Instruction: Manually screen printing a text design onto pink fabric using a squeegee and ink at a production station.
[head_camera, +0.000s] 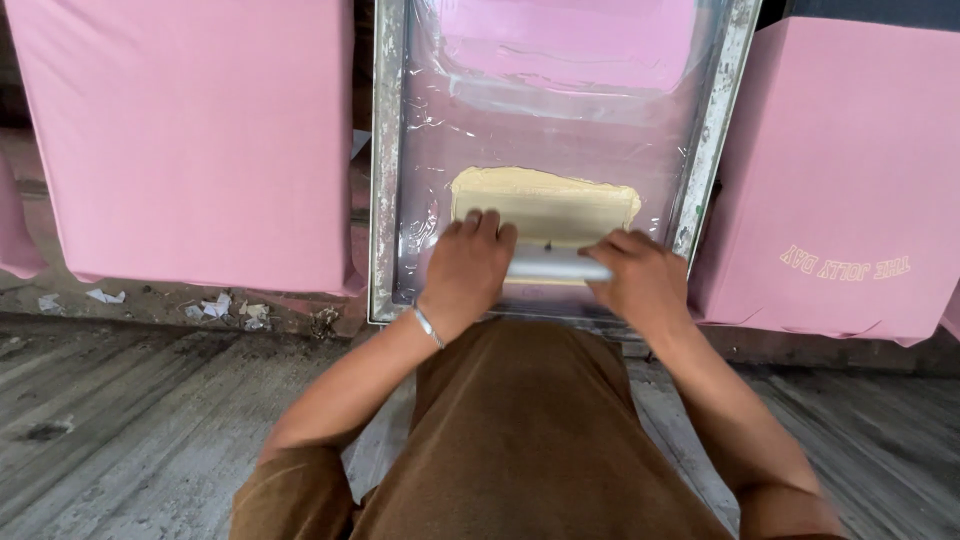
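Note:
My left hand (465, 265) and my right hand (640, 280) both grip a squeegee with a pale metal handle (558, 265), held across the near end of a screen-printing frame (386, 160). A pool of cream-coloured ink (545, 195) lies on the screen mesh just beyond the squeegee blade. The frame's mesh is shiny with clear tape, and pink fabric (565, 40) shows through it at the far end. A thin bracelet sits on my left wrist.
A pink shirt (190, 140) lies stretched on a board to the left of the frame. Another pink shirt (840, 170) with a cream print lies on the right. Paper scraps (215, 308) litter the worn wooden floor (130, 420) below.

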